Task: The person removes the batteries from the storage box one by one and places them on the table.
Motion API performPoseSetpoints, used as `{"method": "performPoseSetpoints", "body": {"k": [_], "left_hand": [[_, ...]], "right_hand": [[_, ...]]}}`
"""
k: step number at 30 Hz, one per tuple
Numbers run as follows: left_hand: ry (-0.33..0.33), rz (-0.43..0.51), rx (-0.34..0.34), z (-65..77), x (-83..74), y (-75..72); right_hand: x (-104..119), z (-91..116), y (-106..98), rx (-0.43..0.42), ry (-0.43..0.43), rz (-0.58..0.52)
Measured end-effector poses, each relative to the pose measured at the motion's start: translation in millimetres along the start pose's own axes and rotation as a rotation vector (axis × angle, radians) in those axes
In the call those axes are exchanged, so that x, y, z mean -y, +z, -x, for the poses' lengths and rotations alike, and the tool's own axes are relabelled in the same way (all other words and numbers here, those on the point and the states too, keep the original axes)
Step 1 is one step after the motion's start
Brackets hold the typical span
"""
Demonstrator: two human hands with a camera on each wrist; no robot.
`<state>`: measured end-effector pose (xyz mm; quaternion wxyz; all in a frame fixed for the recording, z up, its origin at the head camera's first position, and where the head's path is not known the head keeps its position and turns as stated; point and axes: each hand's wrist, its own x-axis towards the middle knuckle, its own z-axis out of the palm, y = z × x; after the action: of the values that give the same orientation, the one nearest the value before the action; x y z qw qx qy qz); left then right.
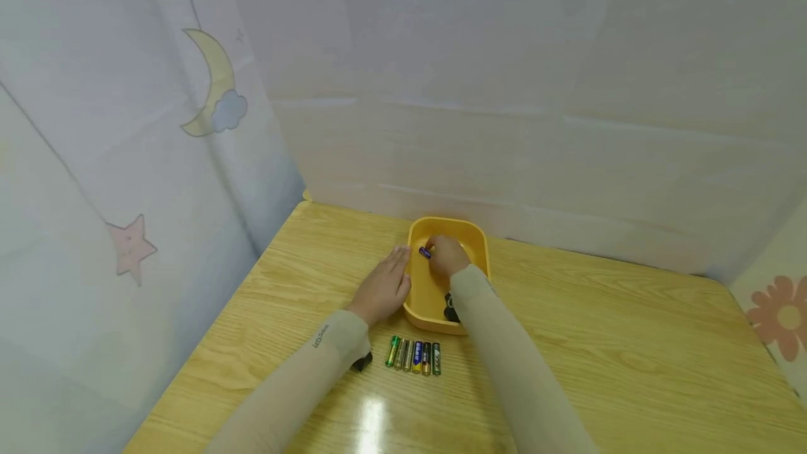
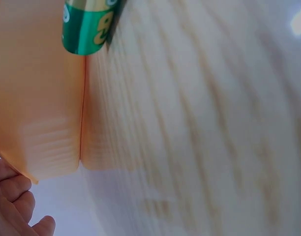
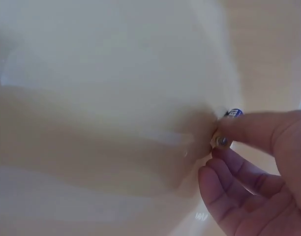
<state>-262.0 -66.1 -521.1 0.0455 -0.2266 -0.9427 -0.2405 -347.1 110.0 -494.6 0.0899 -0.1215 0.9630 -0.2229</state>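
My right hand point(image 1: 449, 256) reaches inside a yellow plastic bin point(image 1: 435, 326) and pinches a blue-purple battery point(image 1: 425, 252) between thumb and fingers, near the bin's left wall. In the right wrist view, the battery point(image 3: 234, 113) shows between thumb and fingertips, its metal end toward the camera. My left hand point(image 1: 382, 289) lies against the bin's left side, fingers extended along the rim. In front of the bin, several batteries point(image 1: 417, 356) lie side by side in a row. A green battery point(image 1: 392, 351) is at the row's left end and also shows in the left wrist view.
The wooden table point(image 1: 630, 328) extends to both sides of the bin. Behind it hangs a pale cloth point(image 1: 504, 90), close to the table's back edge. A patterned cloth with a moon point(image 1: 214, 76) hangs at left.
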Motion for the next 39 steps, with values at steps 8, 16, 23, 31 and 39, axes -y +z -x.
{"method": "performPoseSetpoints", "body": {"k": [8,16,23,31,39], "left_hand": [[-0.002,0.004,0.007,0.5,-2.1,-0.5],[0.006,0.024,-0.004,-2.3,-1.6,2.1],[0.000,0.018,-0.007,-3.5,2.0,4.9],[-0.019,0.032,0.006,-3.3,2.2,2.6],[-0.019,0.024,0.008,-4.3,1.7,4.4]], "right_hand": [[-4.8,0.4,3.7,0.054,-0.054,0.016],[-15.6,-0.6,0.4,0.036,-0.072,0.003],[-18.7,1.9,-4.1,0.048,-0.050,-0.006],[-16.7,6.0,-8.0,0.083,-0.034,-0.004],[-22.3,6.1,-10.8,0.095,-0.044,0.020]]}}
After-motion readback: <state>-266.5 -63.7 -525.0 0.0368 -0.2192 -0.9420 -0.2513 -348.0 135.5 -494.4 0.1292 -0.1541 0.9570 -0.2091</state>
